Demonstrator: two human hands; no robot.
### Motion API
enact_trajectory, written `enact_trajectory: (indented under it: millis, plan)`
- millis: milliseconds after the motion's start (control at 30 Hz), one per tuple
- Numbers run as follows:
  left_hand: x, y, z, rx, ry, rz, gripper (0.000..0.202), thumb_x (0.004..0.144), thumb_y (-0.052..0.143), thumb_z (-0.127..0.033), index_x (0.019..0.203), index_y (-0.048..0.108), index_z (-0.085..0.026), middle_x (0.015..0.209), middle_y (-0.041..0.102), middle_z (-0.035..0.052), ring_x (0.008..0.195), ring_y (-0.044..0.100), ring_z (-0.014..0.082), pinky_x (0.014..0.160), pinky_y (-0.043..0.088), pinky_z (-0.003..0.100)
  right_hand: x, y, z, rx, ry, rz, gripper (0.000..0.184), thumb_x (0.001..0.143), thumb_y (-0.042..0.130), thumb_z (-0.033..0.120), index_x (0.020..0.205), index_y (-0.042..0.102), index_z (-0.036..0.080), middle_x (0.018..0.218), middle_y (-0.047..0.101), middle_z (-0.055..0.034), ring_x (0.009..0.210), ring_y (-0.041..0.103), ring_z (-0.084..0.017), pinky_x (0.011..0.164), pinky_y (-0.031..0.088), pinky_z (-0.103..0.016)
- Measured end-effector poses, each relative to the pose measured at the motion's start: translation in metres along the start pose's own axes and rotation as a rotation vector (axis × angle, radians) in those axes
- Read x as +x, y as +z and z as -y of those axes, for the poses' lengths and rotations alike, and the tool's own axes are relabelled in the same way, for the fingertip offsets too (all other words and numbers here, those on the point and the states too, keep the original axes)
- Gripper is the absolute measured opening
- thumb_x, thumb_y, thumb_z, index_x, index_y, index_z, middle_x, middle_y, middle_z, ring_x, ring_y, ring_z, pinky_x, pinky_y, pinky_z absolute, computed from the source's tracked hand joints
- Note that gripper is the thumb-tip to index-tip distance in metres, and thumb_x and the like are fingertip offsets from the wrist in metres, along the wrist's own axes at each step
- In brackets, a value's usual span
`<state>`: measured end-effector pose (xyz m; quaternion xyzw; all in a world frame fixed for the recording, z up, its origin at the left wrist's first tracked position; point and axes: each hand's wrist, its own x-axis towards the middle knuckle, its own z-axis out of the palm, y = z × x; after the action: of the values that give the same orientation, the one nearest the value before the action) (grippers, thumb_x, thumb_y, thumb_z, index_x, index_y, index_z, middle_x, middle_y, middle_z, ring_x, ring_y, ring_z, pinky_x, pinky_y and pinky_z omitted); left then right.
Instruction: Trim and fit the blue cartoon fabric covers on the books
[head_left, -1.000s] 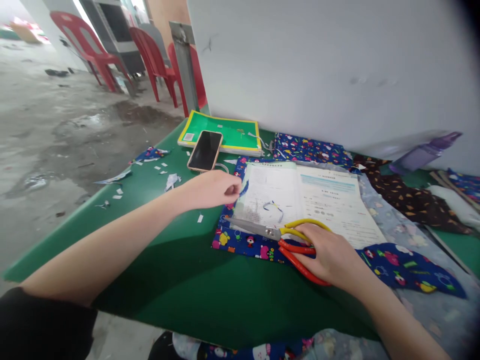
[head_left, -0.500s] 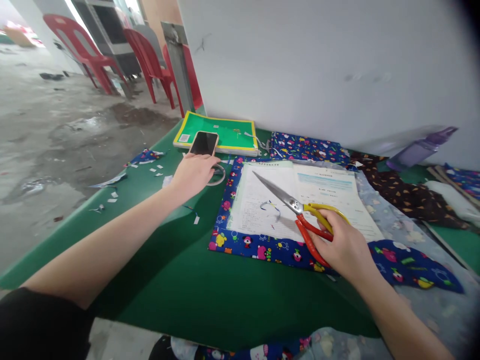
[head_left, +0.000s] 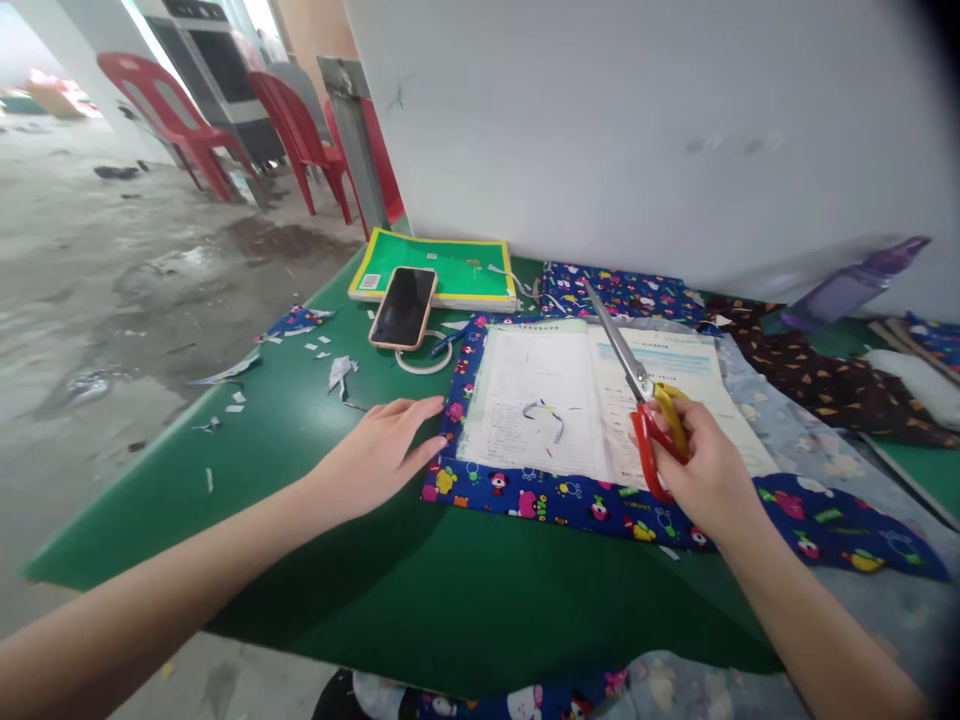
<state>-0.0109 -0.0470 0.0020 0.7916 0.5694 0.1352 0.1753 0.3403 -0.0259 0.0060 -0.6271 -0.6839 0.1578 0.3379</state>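
My right hand [head_left: 701,465] grips a pair of scissors [head_left: 637,385] by its red and yellow handles, the blades closed and pointing away over the open book [head_left: 540,400]. The book lies on a blue cartoon-print fabric [head_left: 517,495], which shows as a border around its left and front sides. Scraps of thread rest on the left page. My left hand [head_left: 390,445] is at the fabric's left edge, thumb and fingers apart, fingertips at the cloth. Whether they press on it I cannot tell.
A phone [head_left: 405,308] leans on a green book [head_left: 439,268], beside a white ring [head_left: 424,365]. Scraps of cloth and paper [head_left: 341,375] litter the green table [head_left: 420,590]. A purple bottle [head_left: 847,290] and brown fabric [head_left: 795,365] lie at right, near the white wall [head_left: 637,130].
My left hand has left the phone and come nearer, to the fabric's left edge. The scissors have swung to the right, their blades now closed and pointing more directly away.
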Motion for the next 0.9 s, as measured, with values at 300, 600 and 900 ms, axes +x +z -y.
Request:
enact_trajectory:
  millis: [300,600,900]
  plan:
    - [-0.003,-0.003,-0.022,-1.237,-0.399,-0.149,0.025,0.082,0.057,-0.028,0.107,0.056,-0.022,0.133,0.052,0.006,0.121,0.049,0.0236,0.103,0.041,0.039,-0.01,0.0,0.014,-0.131,-0.121,0.157,0.069,0.074,0.062,0.05,0.126,0.031,0.017,0.108,0.052,-0.0142,0.099,0.056,-0.028,0.078,0.049,-0.039]
    - [0.007,0.0,-0.024,-1.518,-0.512,0.113,0.029,0.077,0.063,-0.018,0.106,0.061,-0.017,0.118,0.063,0.0107,0.11,0.058,0.0244,0.093,0.051,0.036,-0.013,0.004,0.023,-0.124,-0.132,0.093,0.059,0.076,0.06,0.048,0.121,0.036,0.02,0.097,0.055,-0.0096,0.082,0.058,-0.023,0.067,0.049,-0.035]
    - [-0.011,0.01,-0.028,-1.446,-0.493,0.214,0.035,0.07,0.074,-0.021,0.103,0.061,-0.018,0.113,0.065,0.0073,0.105,0.061,0.0215,0.096,0.046,0.035,-0.018,0.006,0.051,-0.246,-0.348,0.224,0.055,0.075,0.062,0.045,0.116,0.039,0.017,0.11,0.053,-0.0159,0.102,0.053,-0.031,0.084,0.046,-0.046]
